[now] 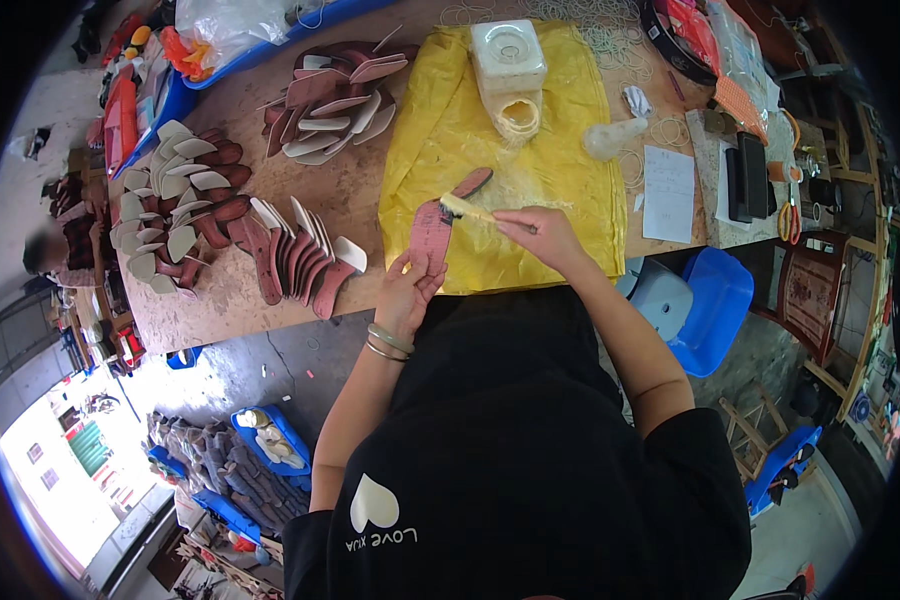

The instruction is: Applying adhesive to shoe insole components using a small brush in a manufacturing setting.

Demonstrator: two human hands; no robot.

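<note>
My left hand [410, 295] pinches the near end of a reddish-brown shoe insole [430, 238], which points away from me above a yellow plastic sheet [582, 165]. In my right hand [545, 238] is the handle of a pale brush [478, 213]. Its bristle end meets the insole near the narrow middle; whether the bristles press on it I cannot tell. Beyond them stands a whitish plastic container [510, 65] with a round, crusted opening [517, 116] facing me. Pale smears mark the sheet around it.
Left on the wooden table [220, 318] lie a fanned row of insoles [300, 255] and two heaps, one nearer [175, 205] and one farther [335, 100]. To the right are a paper sheet [668, 193], orange-handled scissors [790, 220] and a blue tub [715, 310] below the edge.
</note>
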